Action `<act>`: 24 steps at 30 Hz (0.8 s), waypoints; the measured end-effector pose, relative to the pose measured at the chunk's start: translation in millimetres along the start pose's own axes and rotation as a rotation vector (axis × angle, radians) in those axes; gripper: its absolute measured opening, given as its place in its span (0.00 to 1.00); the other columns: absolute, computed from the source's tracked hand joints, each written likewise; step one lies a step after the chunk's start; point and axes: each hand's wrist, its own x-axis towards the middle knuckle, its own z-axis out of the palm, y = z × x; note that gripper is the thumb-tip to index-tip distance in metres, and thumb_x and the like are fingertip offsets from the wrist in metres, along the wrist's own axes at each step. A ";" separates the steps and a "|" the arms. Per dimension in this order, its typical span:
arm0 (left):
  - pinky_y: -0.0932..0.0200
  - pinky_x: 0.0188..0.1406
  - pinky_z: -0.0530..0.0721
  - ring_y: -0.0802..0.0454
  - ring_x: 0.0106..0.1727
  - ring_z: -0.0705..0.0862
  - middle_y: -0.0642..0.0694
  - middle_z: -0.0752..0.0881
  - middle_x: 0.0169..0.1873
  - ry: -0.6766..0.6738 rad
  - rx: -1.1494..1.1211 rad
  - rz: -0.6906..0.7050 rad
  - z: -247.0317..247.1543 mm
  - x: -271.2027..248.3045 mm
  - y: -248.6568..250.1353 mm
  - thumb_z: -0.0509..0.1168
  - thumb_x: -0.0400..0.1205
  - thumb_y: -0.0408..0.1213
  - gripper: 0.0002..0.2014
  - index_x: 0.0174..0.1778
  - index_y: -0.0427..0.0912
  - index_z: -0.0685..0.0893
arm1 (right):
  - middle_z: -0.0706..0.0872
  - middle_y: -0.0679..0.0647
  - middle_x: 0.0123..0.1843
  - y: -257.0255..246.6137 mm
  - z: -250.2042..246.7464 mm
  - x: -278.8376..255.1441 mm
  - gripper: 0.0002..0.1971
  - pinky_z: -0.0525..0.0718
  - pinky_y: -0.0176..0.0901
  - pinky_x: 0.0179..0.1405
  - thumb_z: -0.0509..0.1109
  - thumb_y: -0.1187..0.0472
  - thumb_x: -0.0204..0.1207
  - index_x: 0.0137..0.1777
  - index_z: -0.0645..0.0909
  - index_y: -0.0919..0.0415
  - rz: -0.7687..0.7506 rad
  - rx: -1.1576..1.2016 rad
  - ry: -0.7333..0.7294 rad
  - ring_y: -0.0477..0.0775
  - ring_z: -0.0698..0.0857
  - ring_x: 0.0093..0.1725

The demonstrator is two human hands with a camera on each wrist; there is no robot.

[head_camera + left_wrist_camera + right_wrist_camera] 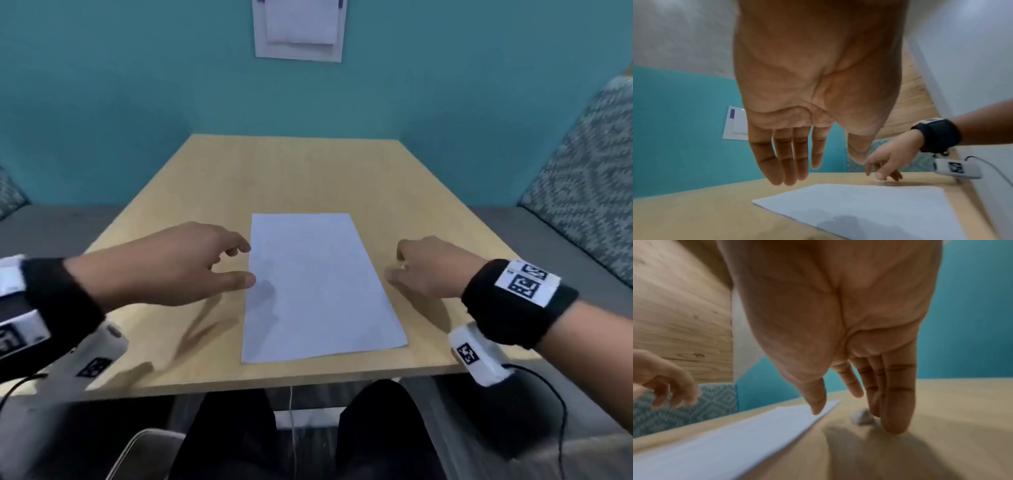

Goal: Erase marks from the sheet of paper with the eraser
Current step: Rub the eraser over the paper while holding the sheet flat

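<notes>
A white sheet of paper (322,284) lies lengthwise on the middle of the light wooden table (291,171); any marks on it are too faint to see. The eraser (862,416) is a small pale lump on the table just right of the sheet's edge. My right hand (397,263) is over it, fingers (896,410) pointing straight down with their tips at the table beside the eraser and the thumb over the paper's edge; it is not gripped. My left hand (239,265) hovers at the sheet's left edge, fingers loosely spread, holding nothing.
The table's near edge (274,385) runs just above the person's knees. Patterned bench cushions (589,192) flank the table on the right and far left. A teal wall with a white paper holder (298,31) stands behind the table. Cables hang from both wrist cameras.
</notes>
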 end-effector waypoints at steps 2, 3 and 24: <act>0.59 0.62 0.77 0.54 0.72 0.83 0.57 0.80 0.79 -0.041 0.032 -0.051 2.4 18.3 -7.0 0.51 0.69 0.83 0.54 0.88 0.55 0.72 | 0.86 0.59 0.59 0.3 3.0 6.3 0.12 0.78 0.48 0.40 0.65 0.48 0.90 0.57 0.78 0.57 -0.020 -0.033 0.016 0.60 0.83 0.50; 0.58 0.65 0.76 0.53 0.75 0.81 0.55 0.78 0.82 -0.064 0.035 -0.062 4.7 30.0 -13.5 0.55 0.74 0.82 0.52 0.90 0.54 0.69 | 0.86 0.58 0.57 1.9 5.0 10.3 0.08 0.76 0.46 0.36 0.65 0.51 0.90 0.55 0.78 0.56 -0.036 -0.020 0.014 0.60 0.84 0.50; 0.36 0.90 0.55 0.50 0.94 0.52 0.63 0.45 0.95 -0.339 0.201 0.030 31.4 99.9 -38.9 0.56 0.68 0.91 0.67 0.97 0.56 0.42 | 0.88 0.39 0.49 -78.8 -38.5 -2.7 0.11 0.89 0.43 0.50 0.77 0.45 0.78 0.58 0.87 0.42 -0.535 0.044 -0.150 0.41 0.86 0.49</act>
